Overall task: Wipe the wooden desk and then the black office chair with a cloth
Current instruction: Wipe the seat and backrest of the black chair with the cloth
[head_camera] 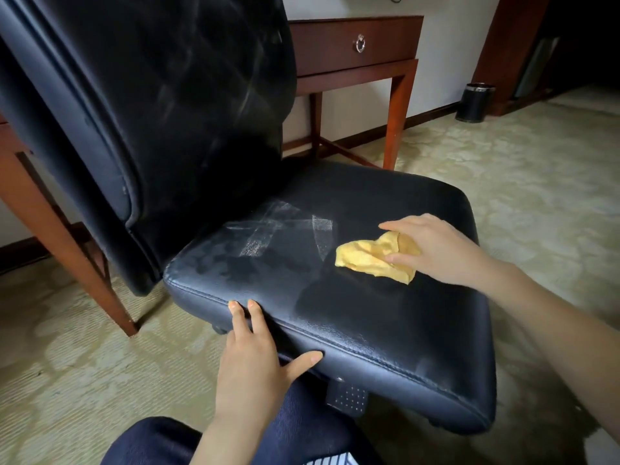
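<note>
Dark blue trouser leg of the person fills the bottom edge of the head view. Just above it the left hand rests on the near edge of the seat of the black office chair. Its fingers are straight and lie over the seam, and its thumb is spread along the side of the cushion; it holds nothing.

Further in, near the right edge of the seat, the right hand presses on a crumpled yellow cloth. The fingers are stretched out flat, not curled, and the thumb lies on the cloth. One part of the cloth is hidden under the palm.

Pale streaks mark the seat at its back left part, beside the cloth. The tall backrest stands upright at the left.

Behind the chair a wooden worktop with a drawer and a ring handle stands against the wall. A black bin stands on the carpet well apart at the right.
</note>
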Available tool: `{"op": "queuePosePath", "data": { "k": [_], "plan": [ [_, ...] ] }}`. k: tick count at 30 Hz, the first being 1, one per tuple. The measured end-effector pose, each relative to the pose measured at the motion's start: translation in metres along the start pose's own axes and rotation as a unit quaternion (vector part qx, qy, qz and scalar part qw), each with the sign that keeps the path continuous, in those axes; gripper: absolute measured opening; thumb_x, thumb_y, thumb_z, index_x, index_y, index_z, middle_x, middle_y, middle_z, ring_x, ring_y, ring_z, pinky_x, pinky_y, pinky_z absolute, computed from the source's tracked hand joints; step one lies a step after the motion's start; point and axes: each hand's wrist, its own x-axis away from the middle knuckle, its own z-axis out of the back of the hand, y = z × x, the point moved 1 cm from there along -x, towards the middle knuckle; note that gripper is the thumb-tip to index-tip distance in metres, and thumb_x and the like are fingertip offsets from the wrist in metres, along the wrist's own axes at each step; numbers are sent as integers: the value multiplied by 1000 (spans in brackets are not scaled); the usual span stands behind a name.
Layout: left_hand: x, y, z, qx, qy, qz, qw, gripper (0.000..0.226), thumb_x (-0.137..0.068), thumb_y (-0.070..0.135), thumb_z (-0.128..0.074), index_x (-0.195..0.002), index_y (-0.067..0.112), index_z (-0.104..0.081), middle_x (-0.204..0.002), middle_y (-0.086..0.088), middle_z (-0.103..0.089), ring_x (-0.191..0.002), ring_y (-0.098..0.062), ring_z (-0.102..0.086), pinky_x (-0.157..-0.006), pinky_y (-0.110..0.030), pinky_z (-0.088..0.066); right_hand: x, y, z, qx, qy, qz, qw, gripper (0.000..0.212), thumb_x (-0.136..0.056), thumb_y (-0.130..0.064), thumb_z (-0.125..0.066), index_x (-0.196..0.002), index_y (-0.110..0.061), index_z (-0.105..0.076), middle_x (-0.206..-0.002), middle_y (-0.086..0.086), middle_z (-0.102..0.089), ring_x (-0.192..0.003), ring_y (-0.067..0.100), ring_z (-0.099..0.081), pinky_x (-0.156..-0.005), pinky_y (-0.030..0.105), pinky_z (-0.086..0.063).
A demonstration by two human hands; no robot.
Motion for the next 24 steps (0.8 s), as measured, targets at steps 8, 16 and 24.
{"op": "queuePosePath", "data": {
  "k": [8, 16, 24],
  "plan": [
    [11, 8, 1, -39, -32, -23, 998, 126, -45, 85, 2, -148, 13, 14, -156, -15, 13, -132, -20, -40, -95, -21, -38, -14, 5, 11, -117, 3, -50, 992, 14, -76, -27, -76, -75, -33, -64, -77, -15, -57, -77, 0, -51, -73, 17, -32],
    [14, 16, 6, -113, -104, -45, 987, 115, -71, 85, -24, -147, 11, 20, -154, -18, 21, -123, -14, -50, -93, -21, -41, -49, 13, 60, -162, 177, -82, 967, 8, -94, -16, -52, -89, -20, -56, -91, -9, -56, -81, 4, -49, -66, 8, -31],
    [23, 25, 16, -91, 15, -117, 989, 120, -27, 75, -75, -110, -12, -64, -111, -41, -57, -38, -10, -58, -31, -13, -36, -59, -12, 79, -22, 241, 15, 970, 6, -93, -19, -56, -97, -17, -60, -96, -2, -60, -86, 13, -54, -76, 26, -45]
  ]
}}
